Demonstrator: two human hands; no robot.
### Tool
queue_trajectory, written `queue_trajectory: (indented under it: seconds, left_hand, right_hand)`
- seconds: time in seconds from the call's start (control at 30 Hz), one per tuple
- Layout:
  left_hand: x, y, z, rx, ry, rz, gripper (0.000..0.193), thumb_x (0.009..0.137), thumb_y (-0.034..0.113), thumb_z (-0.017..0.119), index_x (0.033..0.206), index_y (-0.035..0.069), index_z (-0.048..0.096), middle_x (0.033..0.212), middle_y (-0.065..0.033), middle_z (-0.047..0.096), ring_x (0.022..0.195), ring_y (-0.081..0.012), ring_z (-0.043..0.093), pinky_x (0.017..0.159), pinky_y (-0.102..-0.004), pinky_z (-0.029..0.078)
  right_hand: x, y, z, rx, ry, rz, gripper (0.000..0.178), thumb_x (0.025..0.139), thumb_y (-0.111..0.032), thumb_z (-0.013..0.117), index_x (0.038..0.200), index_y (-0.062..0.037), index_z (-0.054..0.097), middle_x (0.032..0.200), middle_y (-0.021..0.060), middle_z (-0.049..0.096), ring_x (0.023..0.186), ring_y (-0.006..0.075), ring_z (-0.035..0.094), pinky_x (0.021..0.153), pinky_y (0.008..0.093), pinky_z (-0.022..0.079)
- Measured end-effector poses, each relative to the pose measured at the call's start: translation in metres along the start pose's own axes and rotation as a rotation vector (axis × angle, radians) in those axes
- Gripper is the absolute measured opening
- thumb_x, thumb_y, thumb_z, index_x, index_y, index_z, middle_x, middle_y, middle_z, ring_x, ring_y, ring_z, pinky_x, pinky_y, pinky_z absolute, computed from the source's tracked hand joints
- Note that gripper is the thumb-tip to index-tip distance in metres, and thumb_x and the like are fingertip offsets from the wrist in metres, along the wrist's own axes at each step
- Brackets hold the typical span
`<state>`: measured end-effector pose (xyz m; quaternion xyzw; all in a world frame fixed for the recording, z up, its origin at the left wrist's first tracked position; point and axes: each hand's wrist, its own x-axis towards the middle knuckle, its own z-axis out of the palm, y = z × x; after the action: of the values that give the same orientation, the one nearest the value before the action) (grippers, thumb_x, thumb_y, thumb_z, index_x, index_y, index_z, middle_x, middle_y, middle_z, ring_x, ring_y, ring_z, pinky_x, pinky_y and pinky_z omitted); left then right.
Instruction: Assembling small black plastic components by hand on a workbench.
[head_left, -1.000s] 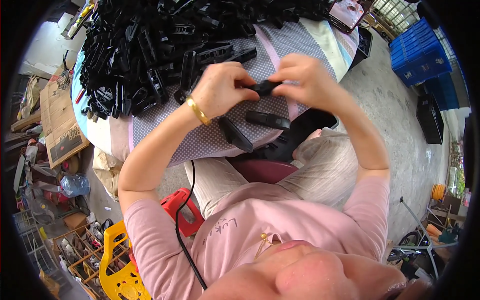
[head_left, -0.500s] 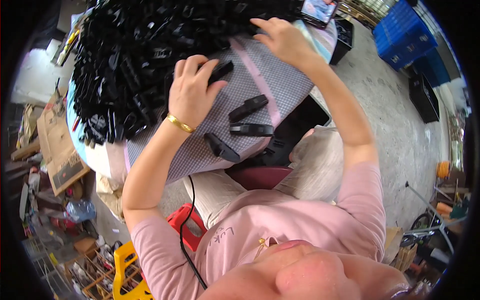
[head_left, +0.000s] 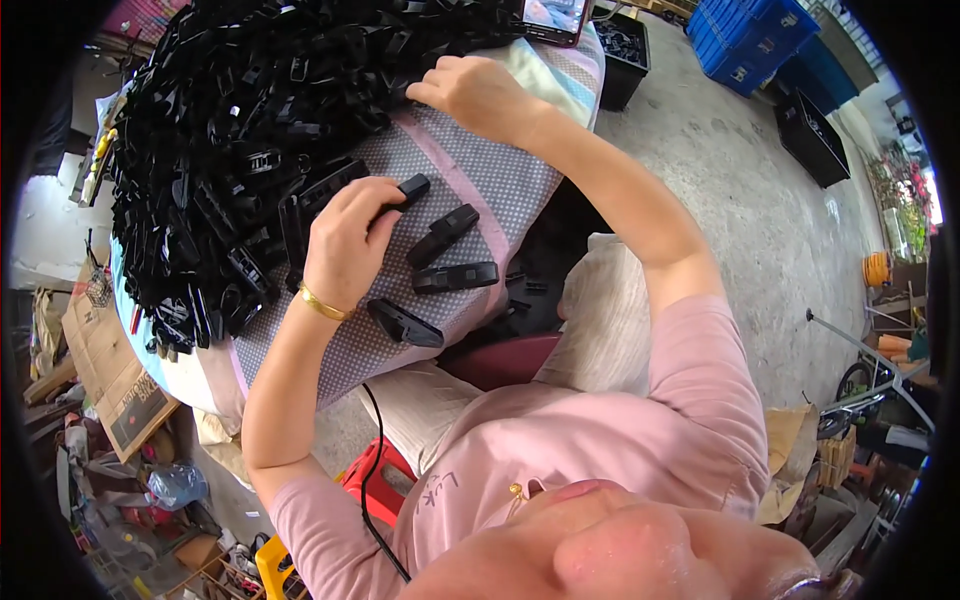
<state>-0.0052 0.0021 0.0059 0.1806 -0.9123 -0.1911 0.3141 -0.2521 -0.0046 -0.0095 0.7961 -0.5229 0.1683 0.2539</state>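
Note:
A large heap of black plastic parts [head_left: 230,130] covers the far and left side of a cloth-covered table [head_left: 395,160]. My left hand [head_left: 345,245] is closed at the heap's near right edge, its fingers curled over a black plastic part [head_left: 414,189] whose end sticks out beside the index finger. Farther off, my right hand [head_left: 478,95] has its fingertips drawn together at the heap's right edge; whatever they pinch is hidden. Between my left hand and the table's near edge lie three separate black plastic pieces, one [head_left: 443,235] above another [head_left: 455,278] and a third [head_left: 404,324] nearest me.
A phone [head_left: 552,18] stands at the table's far right edge. Beyond it on the floor are a black bin [head_left: 622,65], blue crates [head_left: 750,40] and another black bin [head_left: 812,140]. A black cable [head_left: 374,450] hangs by my left side, near a red stool [head_left: 380,475].
The whole view has shifted, so the table sits farther left. My right hand's spread fingers have come together at the heap's edge. My left hand stays over the same black part.

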Motion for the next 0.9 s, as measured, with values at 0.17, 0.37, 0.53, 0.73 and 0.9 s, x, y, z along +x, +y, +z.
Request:
queue_trajectory:
  seconds: [0.17, 0.37, 0.53, 0.73, 0.9]
  left_hand:
    - [-0.008, 0.001, -0.002, 0.141, -0.007, -0.260, 0.017, 0.075, 0.010, 0.070, 0.088, 0.002, 0.063, 0.084, -0.0115, 0.060, 0.078, -0.0290, 0.059, 0.072, -0.0354, 0.049]
    - [-0.008, 0.000, -0.004, 0.095, -0.017, -0.175, 0.017, 0.074, 0.010, 0.070, 0.089, 0.002, 0.065, 0.086, -0.0120, 0.061, 0.083, -0.0301, 0.059, 0.075, -0.0366, 0.049]
    - [-0.009, 0.010, -0.007, 0.063, -0.069, -0.312, 0.032, 0.074, 0.016, 0.068, 0.103, 0.007, 0.060, 0.078, -0.0126, 0.062, 0.068, -0.0303, 0.061, 0.065, -0.0378, 0.050]
    - [-0.009, 0.008, -0.011, -0.056, -0.093, -0.444, 0.030, 0.082, 0.014, 0.058, 0.111, 0.006, 0.059, 0.074, -0.0157, 0.065, 0.062, -0.0317, 0.063, 0.063, -0.0389, 0.052]
    - [-0.008, -0.003, -0.019, 0.003, -0.164, -0.308, 0.034, 0.082, 0.005, 0.059, 0.116, 0.008, 0.061, 0.089, -0.0160, 0.060, 0.080, -0.0324, 0.061, 0.074, -0.0358, 0.051]
  right_hand:
    - [-0.009, -0.014, -0.009, 0.262, 0.064, -0.057, 0.021, 0.075, -0.010, 0.063, 0.096, -0.0067, 0.065, 0.088, 0.0055, 0.064, 0.088, 0.0244, 0.061, 0.076, 0.0323, 0.051]
    - [-0.006, -0.016, -0.007, 0.444, 0.025, 0.184, 0.022, 0.075, -0.013, 0.066, 0.095, -0.0053, 0.064, 0.088, 0.0115, 0.066, 0.087, 0.0284, 0.063, 0.077, 0.0361, 0.050]
    - [-0.011, -0.039, -0.035, 1.043, -0.052, 0.239, 0.034, 0.072, -0.010, 0.068, 0.106, -0.0048, 0.064, 0.086, 0.0098, 0.065, 0.083, 0.0268, 0.061, 0.074, 0.0329, 0.049]
    - [-0.025, -0.052, -0.052, 0.829, -0.206, 0.015, 0.027, 0.069, -0.008, 0.067, 0.095, -0.0014, 0.066, 0.089, 0.0114, 0.062, 0.086, 0.0278, 0.059, 0.074, 0.0341, 0.047]
    - [-0.025, -0.052, -0.075, 1.088, -0.496, 0.095, 0.025, 0.072, -0.011, 0.071, 0.095, -0.0021, 0.067, 0.089, 0.0069, 0.063, 0.080, 0.0183, 0.058, 0.068, 0.0289, 0.046]
